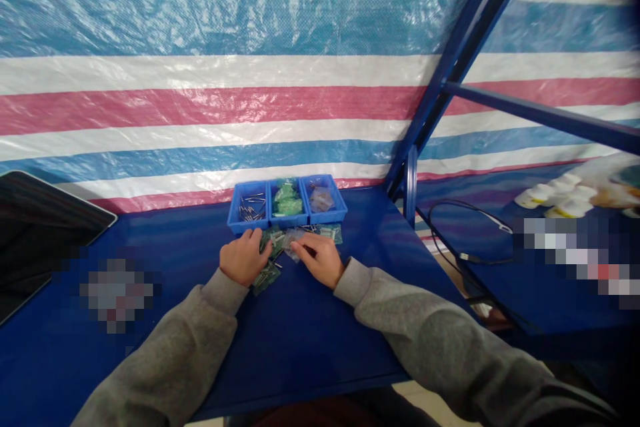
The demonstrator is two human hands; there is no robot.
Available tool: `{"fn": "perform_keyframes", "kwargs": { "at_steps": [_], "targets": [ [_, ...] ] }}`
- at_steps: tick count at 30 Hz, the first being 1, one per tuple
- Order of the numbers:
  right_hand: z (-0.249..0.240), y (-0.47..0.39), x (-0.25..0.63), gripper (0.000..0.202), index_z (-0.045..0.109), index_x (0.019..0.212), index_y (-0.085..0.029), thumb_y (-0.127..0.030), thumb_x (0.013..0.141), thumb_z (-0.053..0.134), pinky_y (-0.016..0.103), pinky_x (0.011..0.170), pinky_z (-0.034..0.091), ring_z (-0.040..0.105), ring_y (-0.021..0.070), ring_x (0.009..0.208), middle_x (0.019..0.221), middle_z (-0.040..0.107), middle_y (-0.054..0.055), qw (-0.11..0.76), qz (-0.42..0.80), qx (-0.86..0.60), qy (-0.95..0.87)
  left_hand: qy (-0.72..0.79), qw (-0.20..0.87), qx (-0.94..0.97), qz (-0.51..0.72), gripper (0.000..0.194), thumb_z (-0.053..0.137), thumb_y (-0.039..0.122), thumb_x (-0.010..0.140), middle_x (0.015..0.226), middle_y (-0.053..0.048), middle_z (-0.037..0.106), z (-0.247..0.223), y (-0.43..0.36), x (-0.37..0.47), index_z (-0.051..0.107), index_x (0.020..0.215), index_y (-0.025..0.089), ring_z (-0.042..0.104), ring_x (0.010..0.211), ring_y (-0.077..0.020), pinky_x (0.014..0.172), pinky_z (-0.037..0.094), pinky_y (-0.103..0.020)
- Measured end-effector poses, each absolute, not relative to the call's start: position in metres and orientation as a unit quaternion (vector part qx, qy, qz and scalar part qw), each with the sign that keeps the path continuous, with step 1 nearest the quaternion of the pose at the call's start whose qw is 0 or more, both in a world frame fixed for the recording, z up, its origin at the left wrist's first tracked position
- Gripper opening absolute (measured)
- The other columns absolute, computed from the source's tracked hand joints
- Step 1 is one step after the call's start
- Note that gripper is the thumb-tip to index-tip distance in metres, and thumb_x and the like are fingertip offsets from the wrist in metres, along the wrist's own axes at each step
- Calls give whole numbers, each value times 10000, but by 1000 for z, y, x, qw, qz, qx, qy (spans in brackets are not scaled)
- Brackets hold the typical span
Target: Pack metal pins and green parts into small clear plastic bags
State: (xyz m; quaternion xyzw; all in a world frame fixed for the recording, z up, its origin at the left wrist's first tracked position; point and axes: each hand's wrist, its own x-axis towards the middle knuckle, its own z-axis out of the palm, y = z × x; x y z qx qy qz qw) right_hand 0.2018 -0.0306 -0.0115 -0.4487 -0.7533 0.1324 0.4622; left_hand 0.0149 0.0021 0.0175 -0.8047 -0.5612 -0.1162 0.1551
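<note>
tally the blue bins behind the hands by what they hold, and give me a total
Left bin, metal rods: 1
Middle bin, green items: 1
Right bin, clear plastic items: 1
Total: 3 bins

The person wore a soft grey top with long sleeves, the left sleeve (173, 350) and the right sleeve (425, 320) alike in their plain, faintly mottled cloth. Loose folds bunched just above the left cuff (225, 290) and the right cuff (353, 279), both snug bands of the same grey. Dark clothing (395, 407) showed dimly at the near edge.
</note>
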Motion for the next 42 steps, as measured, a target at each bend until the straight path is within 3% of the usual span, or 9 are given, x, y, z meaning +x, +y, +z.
{"fn": "perform_keyframes", "kwargs": {
  "at_steps": [5, 13, 17, 20, 26, 32, 42],
  "targets": [
    [-11, -31, 201, 339, 589, 682, -183, -337, 918, 400, 245, 571, 361, 507, 126, 575, 606, 545, 10, 462, 132, -450, -753, -570, 154, -805, -63, 331, 367, 460, 870, 811, -64, 631, 15, 1, 19, 564, 879, 195, 619, 603, -227, 459, 300, -258],
    [-15, -29, 201, 314, 585, 680, -177, -308, 911, 418, 239, 576, 360, 503, 122, 579, 610, 541, 8, 465, 128, -446, -754, -557, 129, -818, -62, 289, 348, 363, 904, 846, -50, 642, 13, 1, 21, 574, 860, 189, 624, 649, -192, 470, 315, -249],
    [-14, -30, 201, 311, 603, 695, -181, -312, 909, 419, 241, 572, 371, 507, 127, 575, 602, 553, 11, 472, 126, -453, -745, -517, 152, -831, -136, 278, 362, 327, 913, 810, -54, 642, 9, 3, 19, 580, 836, 173, 618, 687, -164, 506, 355, -239],
    [-12, -31, 201, 256, 621, 790, -176, -297, 904, 427, 239, 602, 398, 541, 131, 617, 697, 615, 25, 496, 134, -463, -722, -431, 156, -857, -233, 228, 395, 298, 912, 841, -44, 659, 4, 4, 19, 587, 907, 175, 622, 758, -141, 624, 421, -219],
    [-10, -32, 200, 213, 613, 934, -175, -290, 899, 436, 233, 639, 431, 581, 132, 674, 794, 651, 29, 506, 163, -473, -703, -275, 81, -894, -343, 168, 472, 259, 887, 852, -38, 670, -5, 5, 21, 615, 907, 174, 629, 795, -129, 758, 481, -229],
    [-12, -31, 200, 190, 626, 891, -176, -283, 882, 469, 236, 621, 421, 557, 128, 644, 777, 643, 28, 496, 156, -449, -727, -265, -21, -867, -422, 111, 526, 228, 857, 833, -41, 674, -6, 7, 18, 617, 878, 168, 634, 767, -123, 725, 511, -233],
    [-12, -31, 201, 198, 622, 859, -176, -266, 895, 450, 236, 624, 413, 551, 132, 647, 768, 631, 33, 500, 157, -449, -723, -264, -50, -855, -443, 135, 578, 171, 820, 892, -43, 683, -2, 6, 19, 624, 947, 169, 636, 830, -134, 784, 512, -255]
  ]
}}
